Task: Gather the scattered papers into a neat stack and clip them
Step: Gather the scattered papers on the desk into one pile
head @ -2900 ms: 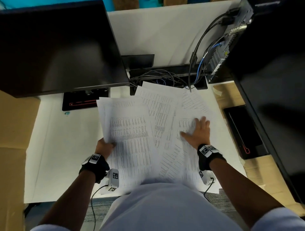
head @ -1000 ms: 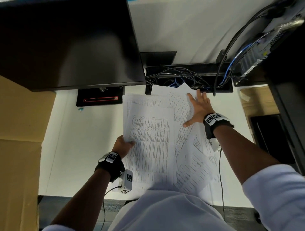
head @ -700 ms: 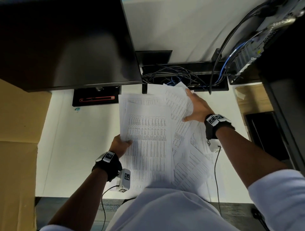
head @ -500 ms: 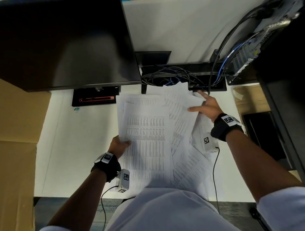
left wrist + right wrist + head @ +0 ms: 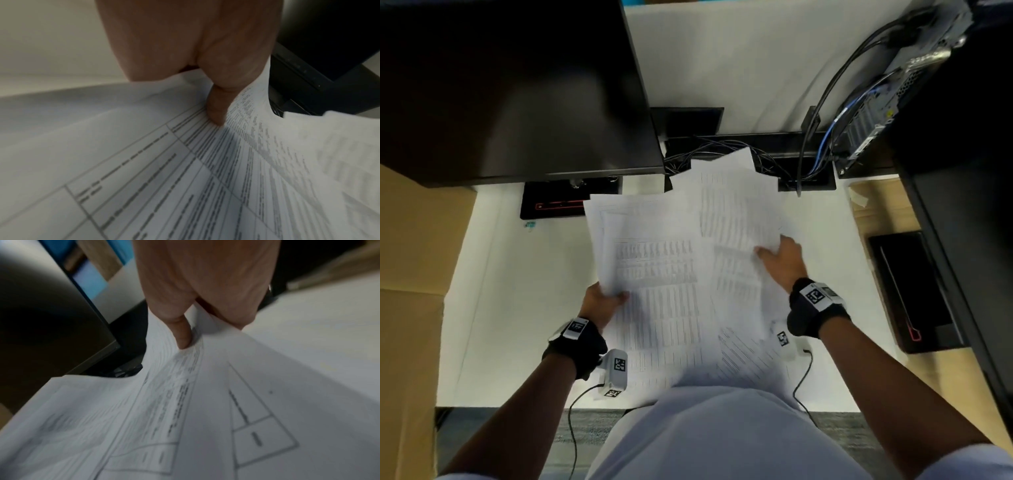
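Observation:
Several white printed sheets (image 5: pixel 664 281) overlap loosely in the middle of the white table (image 5: pixel 517 291), fanning toward the cable tray. My left hand (image 5: pixel 607 296) pinches the left edge of the left pile; the left wrist view shows its thumb (image 5: pixel 216 112) pressed on top of the printed tables (image 5: pixel 185 178). My right hand (image 5: pixel 774 251) grips the right edge of the right-hand sheets. There the thumb (image 5: pixel 182 335) lies on top of a lifted, curling sheet (image 5: pixel 185 402), with the fingers underneath. A small teal object (image 5: pixel 529 225) lies on the table left of the papers; it is too small to identify.
A black monitor (image 5: pixel 510 85) overhangs the back left, with its base (image 5: pixel 565 205) just behind the papers. A cable tray (image 5: pixel 739 154) and a computer tower (image 5: pixel 893 78) stand at the back right. Cardboard (image 5: pixel 414 274) borders the left. A flat black device (image 5: pixel 914 291) lies to the right.
My right hand came back from the far edge near the cable tray and now grips the right-hand sheets, pulled closer to the left pile. The left hand kept its hold.

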`<state>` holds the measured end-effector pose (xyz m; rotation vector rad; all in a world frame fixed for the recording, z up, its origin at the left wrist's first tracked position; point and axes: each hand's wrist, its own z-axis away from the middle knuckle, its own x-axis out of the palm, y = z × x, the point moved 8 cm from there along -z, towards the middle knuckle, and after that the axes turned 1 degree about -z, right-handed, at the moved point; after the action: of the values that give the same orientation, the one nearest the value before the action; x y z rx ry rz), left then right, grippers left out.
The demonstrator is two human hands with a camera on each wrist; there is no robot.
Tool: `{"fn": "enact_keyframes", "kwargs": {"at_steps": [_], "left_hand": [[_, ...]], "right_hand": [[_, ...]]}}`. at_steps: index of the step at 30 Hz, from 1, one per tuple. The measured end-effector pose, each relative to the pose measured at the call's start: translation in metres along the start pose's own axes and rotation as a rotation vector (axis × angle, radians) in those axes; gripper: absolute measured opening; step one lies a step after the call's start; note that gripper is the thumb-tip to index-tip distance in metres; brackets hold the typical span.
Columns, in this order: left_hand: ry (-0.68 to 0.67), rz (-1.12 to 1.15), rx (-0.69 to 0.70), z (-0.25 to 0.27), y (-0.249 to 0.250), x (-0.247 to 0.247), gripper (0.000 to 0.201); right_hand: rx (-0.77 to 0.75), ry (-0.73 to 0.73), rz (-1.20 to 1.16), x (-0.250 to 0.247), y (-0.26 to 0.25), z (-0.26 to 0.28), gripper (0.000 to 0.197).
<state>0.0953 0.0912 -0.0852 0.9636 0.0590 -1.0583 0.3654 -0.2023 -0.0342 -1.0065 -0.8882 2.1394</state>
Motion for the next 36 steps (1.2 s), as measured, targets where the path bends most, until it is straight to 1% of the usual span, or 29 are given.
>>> {"fn": "enact_keyframes", "kwargs": {"at_steps": [3, 5, 6, 8, 10, 11, 12, 13, 17, 18, 22, 23, 25, 27, 28, 29, 31, 32, 33, 34, 35, 36], "left_hand": [[0.091, 0.068, -0.022, -0.003, -0.008, -0.019, 0.037], [0.132, 0.124, -0.039, -0.003, -0.010, -0.027, 0.035], [0.139, 0.153, -0.046, -0.001, -0.010, -0.029, 0.033], [0.129, 0.220, -0.041, 0.005, -0.006, -0.028, 0.024], [0.098, 0.275, -0.034, 0.012, 0.001, -0.021, 0.004], [0.078, 0.300, -0.033, 0.013, 0.002, -0.017, 0.004], [0.059, 0.327, -0.033, 0.014, 0.004, -0.013, 0.007], [0.036, 0.344, -0.037, 0.013, 0.003, -0.008, 0.006], [-0.092, 0.384, -0.083, 0.014, 0.001, 0.015, 0.003], [-0.112, 0.392, -0.087, 0.015, 0.001, 0.019, 0.007], [-0.217, 0.471, -0.109, 0.019, 0.004, 0.036, 0.047], [-0.229, 0.455, -0.103, 0.017, 0.004, 0.039, 0.051], [-0.221, 0.383, -0.076, 0.018, 0.005, 0.039, 0.049], [-0.208, 0.307, -0.063, 0.017, 0.004, 0.038, 0.053], [-0.200, 0.297, -0.058, 0.019, 0.004, 0.035, 0.052], [-0.171, 0.288, -0.055, 0.017, 0.003, 0.030, 0.048], [-0.102, 0.275, -0.069, 0.015, -0.003, 0.018, 0.037], [-0.081, 0.278, -0.086, 0.014, -0.008, 0.013, 0.035], [-0.071, 0.285, -0.101, 0.012, -0.015, 0.010, 0.036], [-0.073, 0.290, -0.110, 0.011, -0.019, 0.008, 0.038], [-0.073, 0.289, -0.113, 0.009, -0.024, 0.008, 0.039], [-0.071, 0.285, -0.115, 0.008, -0.027, 0.008, 0.039]], "right_hand": [[-0.109, 0.053, 0.003, -0.046, -0.015, -0.002, 0.036], [-0.134, 0.084, -0.033, -0.075, -0.016, -0.003, 0.036], [-0.126, 0.088, -0.093, -0.087, -0.014, -0.002, 0.036], [-0.100, 0.069, -0.237, -0.102, -0.012, 0.000, 0.032], [-0.088, 0.037, -0.297, -0.103, -0.012, 0.004, 0.028], [-0.084, 0.024, -0.309, -0.099, -0.009, 0.005, 0.029], [-0.075, 0.007, -0.313, -0.092, -0.006, 0.005, 0.030], [-0.070, -0.028, -0.319, -0.080, -0.003, 0.006, 0.032], [-0.069, -0.239, -0.263, -0.016, 0.014, 0.014, 0.047], [-0.066, -0.274, -0.225, 0.000, 0.018, 0.017, 0.051], [-0.052, -0.382, -0.054, 0.062, 0.026, 0.028, 0.067], [-0.057, -0.427, -0.038, 0.077, 0.026, 0.033, 0.069], [-0.061, -0.523, -0.029, 0.102, 0.024, 0.044, 0.070], [-0.066, -0.581, -0.063, 0.113, 0.023, 0.047, 0.065], [-0.073, -0.562, -0.105, 0.111, 0.021, 0.045, 0.060], [-0.089, -0.481, -0.123, 0.099, 0.018, 0.036, 0.052], [-0.135, -0.204, -0.108, 0.059, 0.016, 0.011, 0.040], [-0.163, -0.048, -0.036, 0.033, 0.017, -0.001, 0.041], [-0.198, 0.085, 0.098, 0.009, 0.016, -0.012, 0.049], [-0.205, 0.163, 0.259, -0.010, 0.017, -0.020, 0.064], [-0.177, 0.172, 0.394, -0.020, 0.023, -0.028, 0.084], [-0.136, 0.125, 0.494, -0.023, 0.029, -0.033, 0.104]]}}
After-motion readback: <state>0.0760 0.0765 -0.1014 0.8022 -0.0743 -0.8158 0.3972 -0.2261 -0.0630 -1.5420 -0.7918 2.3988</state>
